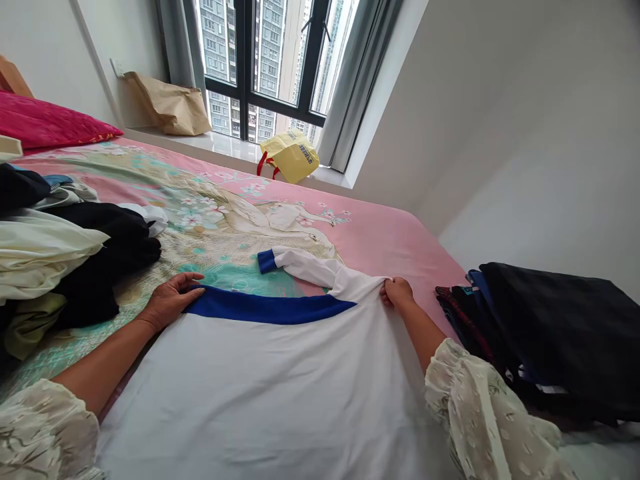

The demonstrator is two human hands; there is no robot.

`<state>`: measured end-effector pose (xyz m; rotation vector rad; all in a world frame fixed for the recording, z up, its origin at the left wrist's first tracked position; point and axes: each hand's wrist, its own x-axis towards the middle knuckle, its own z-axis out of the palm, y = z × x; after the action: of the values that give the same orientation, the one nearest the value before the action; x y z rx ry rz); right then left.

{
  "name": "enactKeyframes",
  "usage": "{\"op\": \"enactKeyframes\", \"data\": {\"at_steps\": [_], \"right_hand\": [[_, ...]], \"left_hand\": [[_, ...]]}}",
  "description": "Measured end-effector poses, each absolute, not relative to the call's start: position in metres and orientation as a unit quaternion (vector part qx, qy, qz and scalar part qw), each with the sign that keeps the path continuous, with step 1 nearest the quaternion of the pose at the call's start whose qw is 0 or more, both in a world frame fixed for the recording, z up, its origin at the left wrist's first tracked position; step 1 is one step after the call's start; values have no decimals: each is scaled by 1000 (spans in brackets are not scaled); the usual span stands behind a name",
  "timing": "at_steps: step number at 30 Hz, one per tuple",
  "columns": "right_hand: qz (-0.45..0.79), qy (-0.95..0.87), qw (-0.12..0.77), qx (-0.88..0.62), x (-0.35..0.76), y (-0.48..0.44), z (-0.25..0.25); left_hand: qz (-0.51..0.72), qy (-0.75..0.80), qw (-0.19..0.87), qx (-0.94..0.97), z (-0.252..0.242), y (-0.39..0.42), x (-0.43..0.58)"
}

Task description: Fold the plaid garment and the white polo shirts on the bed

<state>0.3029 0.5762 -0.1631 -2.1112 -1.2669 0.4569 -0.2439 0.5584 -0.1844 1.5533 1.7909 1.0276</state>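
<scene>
A white shirt [280,380] with a blue band along its far edge lies spread in front of me on the bed. One of its sleeves [310,265], ending in a blue cuff, is laid out beyond that band and bends to the left. At the band's left end my left hand [173,300] pinches the cloth between thumb and fingers. My right hand [397,292] grips the white cloth at the right corner, near where the sleeve begins, its fingers curled closed. The shirt's near edge runs out of view at the bottom.
On the left sits a loose heap of clothes [50,247]. To the right is a stack of folded dark clothes [560,327]. The flowered pink bedsheet [385,233] reaches the window ledge, where a brown paper bag [173,103] and a yellow bag [293,157] stand.
</scene>
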Motion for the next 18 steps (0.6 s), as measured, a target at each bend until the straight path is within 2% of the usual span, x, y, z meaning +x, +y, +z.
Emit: {"op": "enactKeyframes", "data": {"at_steps": [3, 8, 10, 12, 14, 16, 18], "right_hand": [[200, -419, 333, -821, 300, 573, -174], [149, -417, 372, -816, 273, 547, -164], [125, -474, 379, -785, 255, 524, -162], [109, -618, 327, -707, 246, 498, -167], [86, -732, 210, -642, 250, 479, -174], [61, -718, 104, -686, 264, 471, -178], [56, -620, 38, -781, 278, 471, -176]], "left_hand": [[404, 635, 333, 568, -189, 561, -247], [391, 665, 288, 568, -193, 562, -249], [385, 669, 274, 573, -193, 562, -249], [370, 675, 253, 586, -193, 562, -249], [345, 689, 218, 599, -192, 561, -247], [317, 706, 181, 607, -190, 561, -246], [294, 716, 154, 615, -187, 560, -244]]}}
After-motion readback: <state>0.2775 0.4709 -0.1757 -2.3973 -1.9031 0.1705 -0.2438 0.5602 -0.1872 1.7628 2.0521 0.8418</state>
